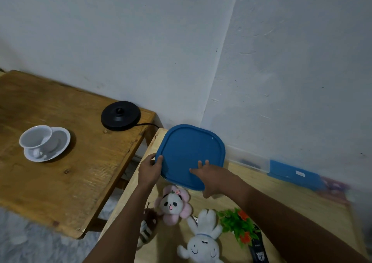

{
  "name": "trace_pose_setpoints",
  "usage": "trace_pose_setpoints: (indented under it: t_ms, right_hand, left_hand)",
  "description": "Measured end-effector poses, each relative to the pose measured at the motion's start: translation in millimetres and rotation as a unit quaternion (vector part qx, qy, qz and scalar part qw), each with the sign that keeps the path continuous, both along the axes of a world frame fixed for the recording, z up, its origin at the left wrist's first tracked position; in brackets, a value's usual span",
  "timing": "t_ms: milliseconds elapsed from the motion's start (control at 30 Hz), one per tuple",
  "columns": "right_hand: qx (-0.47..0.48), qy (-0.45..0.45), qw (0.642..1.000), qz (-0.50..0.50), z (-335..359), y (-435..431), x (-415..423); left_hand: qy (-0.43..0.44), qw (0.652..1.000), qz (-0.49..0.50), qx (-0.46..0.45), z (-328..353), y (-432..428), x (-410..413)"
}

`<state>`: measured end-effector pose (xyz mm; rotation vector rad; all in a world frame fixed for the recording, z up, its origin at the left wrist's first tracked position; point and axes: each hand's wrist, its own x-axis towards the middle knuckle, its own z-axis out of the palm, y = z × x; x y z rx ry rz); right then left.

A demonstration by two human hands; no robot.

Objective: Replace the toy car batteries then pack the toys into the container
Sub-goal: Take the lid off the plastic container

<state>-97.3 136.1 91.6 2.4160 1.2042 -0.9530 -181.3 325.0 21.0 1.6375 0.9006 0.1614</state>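
1. The left hand (150,169) pinches the near-left rim of the blue lid (191,154), its fingers (160,160) clamped on the edge.
2. The lid, likely light, stiff, slightly slick plastic, is best taken at opposite rims.
3. The right hand (209,179) lies on the lid, fingers spread flat, gripping nothing.
4. Soft, squashable plush toys, a panda (173,204) and a white bunny (202,240), lie on the worktop (251,186) just nearer than both hands; no toy car shows.

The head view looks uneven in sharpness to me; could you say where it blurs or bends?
In the head view, the blue lid and both hands, left hand and right hand, are fairly sharp; the far-right table edge smears; the wall corner bows from wide-angle distortion; lighting is dim and bluish.
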Motion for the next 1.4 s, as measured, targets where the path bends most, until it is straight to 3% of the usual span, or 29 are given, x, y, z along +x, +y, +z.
trace_pose_setpoints:
  t_ms: [200,400,567,733,867,1033,1200,1400]
  right_hand:
    - [0.026,0.017,0.999,-0.005,16,-1,3]
    - [0.145,0.023,0.986,-0.074,55,-13,13]
    - [0.274,0.0,0.948,-0.159,66,-18,15]
    - [0.358,-0.107,0.921,-0.113,51,-18,6]
    - [0.451,-0.202,0.865,-0.083,45,-27,3]
    - [0.549,-0.228,0.796,-0.113,53,-52,-9]
    - [0.565,-0.248,0.769,-0.163,45,-92,-29]
    - [0.472,-0.319,0.795,-0.208,-4,-164,-40]
  left_hand:
    - [-0.02,0.997,0.018,-0.073,0,1,0]
    - [-0.033,0.974,0.068,-0.216,2,3,0]
    - [-0.034,0.991,0.059,-0.114,-3,-3,0]
    - [-0.023,0.995,0.073,-0.056,-4,-10,5]
    - [-0.015,0.996,0.074,-0.038,-9,-14,8]
    - [0.004,0.996,0.088,-0.004,-6,-19,17]
    - [0.017,0.993,0.118,0.006,3,-28,20]
    - [0.013,0.994,0.111,0.012,-2,-38,13]
